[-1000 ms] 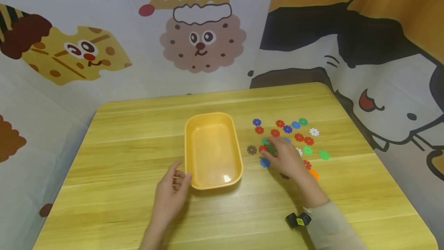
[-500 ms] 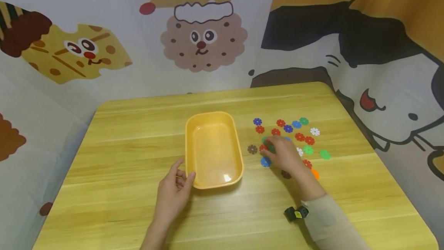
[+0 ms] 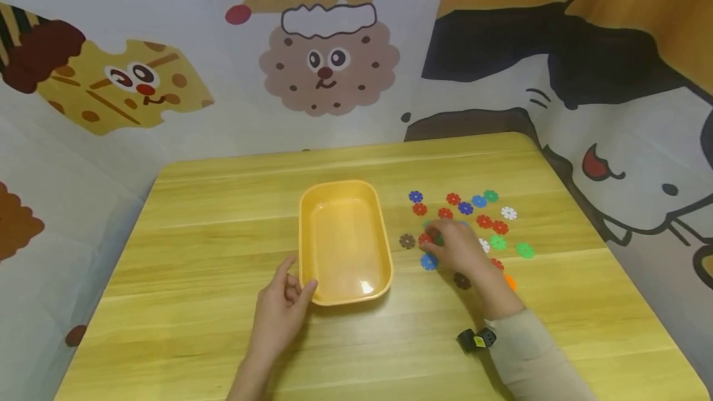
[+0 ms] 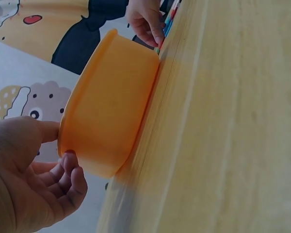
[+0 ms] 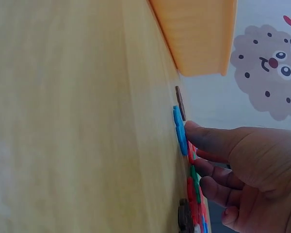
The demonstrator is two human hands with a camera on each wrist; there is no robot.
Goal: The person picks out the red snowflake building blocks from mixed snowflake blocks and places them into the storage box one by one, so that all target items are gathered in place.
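A yellow-orange plastic tray [image 3: 345,246] stands on the table with a bare floor inside. My left hand [image 3: 281,311] pinches its near left corner, thumb over the rim and the other fingers bent against the outer wall [image 4: 106,102]. To the right of the tray lie several flat, notched plastic discs in many colours. My right hand [image 3: 459,249] reaches down among them, thumb and fingertips right at a red disc [image 3: 425,239]; I cannot tell whether it grips that disc. A green disc [image 3: 439,240] shows under the fingers, and a blue disc [image 3: 429,262] lies just nearer.
A brown disc [image 3: 407,241] lies between the tray and the right hand. An orange disc [image 3: 510,282] is partly covered by the right forearm. A small black device [image 3: 476,340] sits at the right wrist. A cartoon-printed cloth [image 3: 223,79] hangs behind the wooden table [image 3: 195,252].
The left thumb has moved right, over the tray's rim. The right thumb and fingers have drawn a little closer together over the discs, while the tray stays in place.
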